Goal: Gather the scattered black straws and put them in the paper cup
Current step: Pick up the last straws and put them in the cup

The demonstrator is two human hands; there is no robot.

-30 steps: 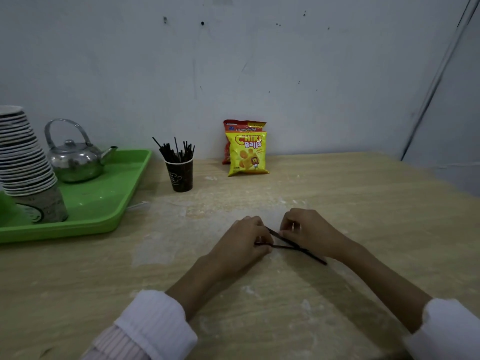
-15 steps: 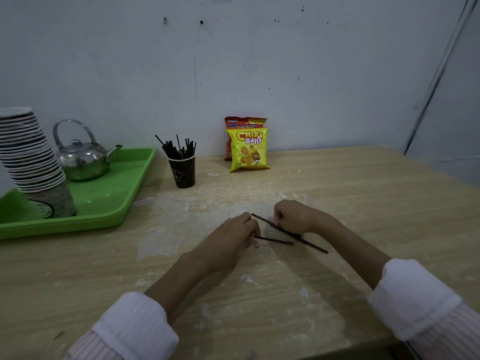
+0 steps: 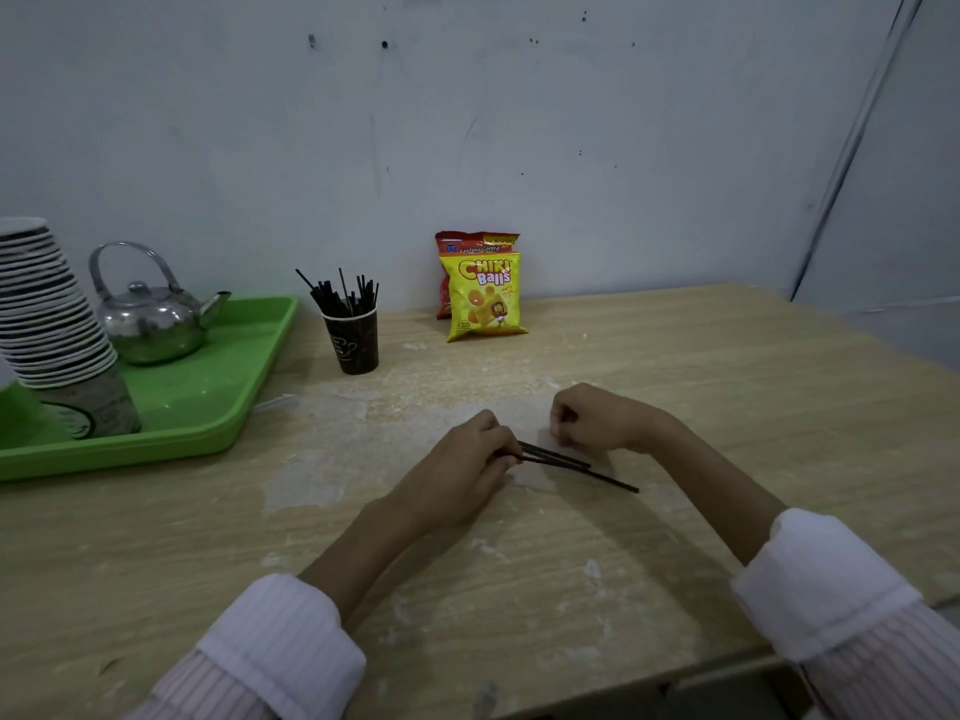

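Observation:
Two or three thin black straws (image 3: 566, 462) lie on the wooden table (image 3: 701, 397), fanning out to the right. My left hand (image 3: 467, 459) pinches their left ends with fingers closed on them. My right hand (image 3: 592, 420) rests just behind the straws, fingers curled, apart from them and holding nothing that I can see. A dark paper cup (image 3: 356, 343) stands at the back left of the table, upright, with several black straws (image 3: 345, 296) sticking out of it.
A green tray (image 3: 208, 407) on the left holds a metal kettle (image 3: 150, 324) and a tall stack of paper cups (image 3: 52, 324). Two snack bags (image 3: 483, 298) lean against the wall behind. The table's near edge runs at bottom right.
My right hand has let go of the long straw and pulled back a little. The straws now lie together with their left ends in my left hand.

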